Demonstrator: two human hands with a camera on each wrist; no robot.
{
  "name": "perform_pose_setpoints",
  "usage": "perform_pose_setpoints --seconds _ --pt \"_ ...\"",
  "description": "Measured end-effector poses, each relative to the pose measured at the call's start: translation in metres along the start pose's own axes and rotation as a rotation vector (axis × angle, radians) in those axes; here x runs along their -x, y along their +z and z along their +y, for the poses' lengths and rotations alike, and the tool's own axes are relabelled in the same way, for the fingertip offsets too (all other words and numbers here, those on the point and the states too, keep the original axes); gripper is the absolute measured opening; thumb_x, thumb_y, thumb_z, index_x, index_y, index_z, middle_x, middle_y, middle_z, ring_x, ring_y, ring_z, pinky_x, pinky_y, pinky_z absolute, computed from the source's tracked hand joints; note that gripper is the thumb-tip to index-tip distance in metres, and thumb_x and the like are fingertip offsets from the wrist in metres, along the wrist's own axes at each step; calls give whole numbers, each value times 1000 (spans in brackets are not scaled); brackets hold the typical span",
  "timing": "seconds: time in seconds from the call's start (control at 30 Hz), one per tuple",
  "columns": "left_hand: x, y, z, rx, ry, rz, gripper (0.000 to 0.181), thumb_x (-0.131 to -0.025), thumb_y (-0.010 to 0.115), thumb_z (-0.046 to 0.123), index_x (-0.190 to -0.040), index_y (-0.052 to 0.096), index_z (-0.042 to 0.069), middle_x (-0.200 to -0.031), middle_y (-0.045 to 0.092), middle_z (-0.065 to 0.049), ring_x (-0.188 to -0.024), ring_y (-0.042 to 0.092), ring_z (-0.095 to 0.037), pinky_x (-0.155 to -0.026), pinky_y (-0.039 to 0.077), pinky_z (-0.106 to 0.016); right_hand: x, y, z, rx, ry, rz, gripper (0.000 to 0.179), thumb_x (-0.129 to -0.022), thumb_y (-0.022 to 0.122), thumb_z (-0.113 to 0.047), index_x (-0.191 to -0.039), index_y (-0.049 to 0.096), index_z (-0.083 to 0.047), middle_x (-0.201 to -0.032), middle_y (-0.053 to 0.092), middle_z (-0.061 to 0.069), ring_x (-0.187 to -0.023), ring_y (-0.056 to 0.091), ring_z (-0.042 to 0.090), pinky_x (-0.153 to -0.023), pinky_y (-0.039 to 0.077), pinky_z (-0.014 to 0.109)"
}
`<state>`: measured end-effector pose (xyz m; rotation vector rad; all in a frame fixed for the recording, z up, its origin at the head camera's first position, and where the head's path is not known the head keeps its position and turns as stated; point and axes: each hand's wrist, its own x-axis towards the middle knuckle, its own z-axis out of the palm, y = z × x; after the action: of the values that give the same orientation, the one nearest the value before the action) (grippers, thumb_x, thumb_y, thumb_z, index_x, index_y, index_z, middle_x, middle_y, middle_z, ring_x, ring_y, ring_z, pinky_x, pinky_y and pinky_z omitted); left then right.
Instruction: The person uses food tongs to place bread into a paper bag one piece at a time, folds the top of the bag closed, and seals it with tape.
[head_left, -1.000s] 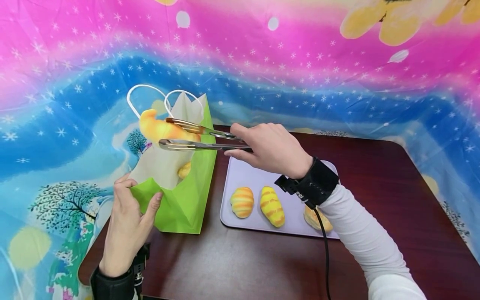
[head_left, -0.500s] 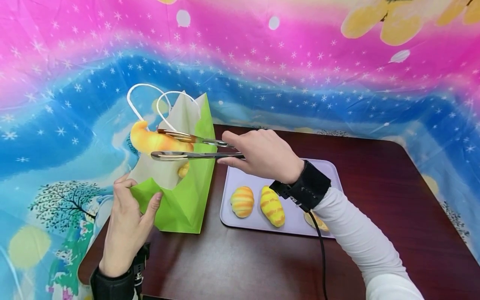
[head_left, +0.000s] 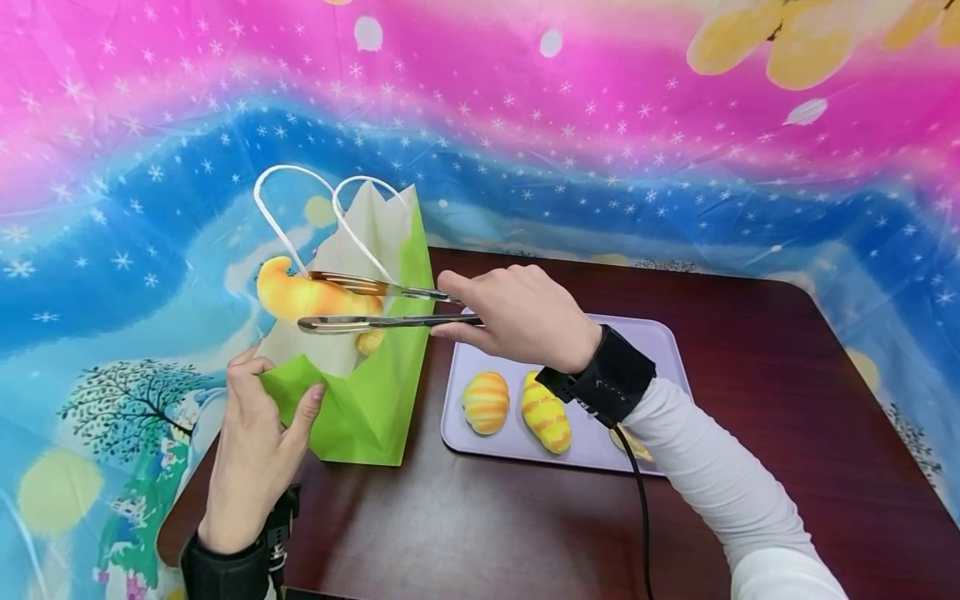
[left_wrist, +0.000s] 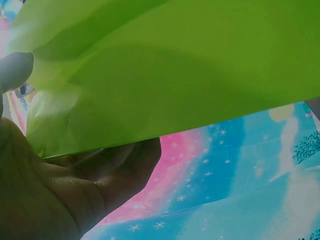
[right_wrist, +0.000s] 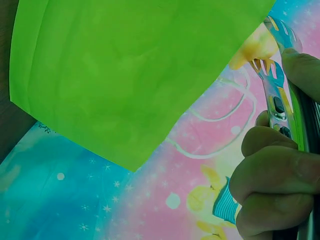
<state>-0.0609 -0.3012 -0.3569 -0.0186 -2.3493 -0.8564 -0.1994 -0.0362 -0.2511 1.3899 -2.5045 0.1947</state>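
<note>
The curved bread (head_left: 318,297) is at the mouth of my green bag (head_left: 363,417), its hooked end toward the bag's left side; I can't tell if any of it sits below the rim. It lies between the two arms of my metal tongs (head_left: 375,322), which come in over the bag's right side. My right hand (head_left: 517,317), right of the bag, has its fingers wrapped round the tongs. My left hand (head_left: 251,450) pinches the near left part of the bag's rim, thumb on the green outside. White handles (head_left: 288,167) stand up at the bag's far side, and a yellow bread piece (head_left: 370,342) shows inside it. Right of the bag, a lilac tray (head_left: 588,437) rests on the counter (head_left: 465,525), with an orange-striped roll (head_left: 486,403) closest to the bag, a yellow banded loaf (head_left: 546,414) next, and a third bread (head_left: 642,450) farthest away, partly hidden by my wrist.
</note>
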Motion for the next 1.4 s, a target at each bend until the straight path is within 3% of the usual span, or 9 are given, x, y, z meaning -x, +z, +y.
perform_pose_setpoints --seconds 0.73,0.97,1.4 --pt "-1 0 -1 -14 -2 -4 47 -99 64 17 -118 27 -6 -137 34 -32 -109 43 -46 -80 35 -54 4 9 7 -31 54 -12 42 -92 68 -50 -102 49 -14 -59 44 -3 -50 42 12 -47 26 27" --pt "-1 1 -1 0 4 4 48 -100 63 19 -118 27 -7 -134 33 -31 -119 42 -47 -87 35 -56 5 10 10 -55 74 -9 45 -92 66 -52 -103 50 -12 -58 41 -3 -48 40 13 -46 22 27" --pt "-2 2 -1 -3 16 5 48 -101 61 22 -118 27 -7 -134 33 -32 -119 42 -47 -87 35 -56 7 11 14 -75 105 -41 46 -92 65 -53 -106 49 -12 -60 44 -3 -50 43 13 -46 26 27"
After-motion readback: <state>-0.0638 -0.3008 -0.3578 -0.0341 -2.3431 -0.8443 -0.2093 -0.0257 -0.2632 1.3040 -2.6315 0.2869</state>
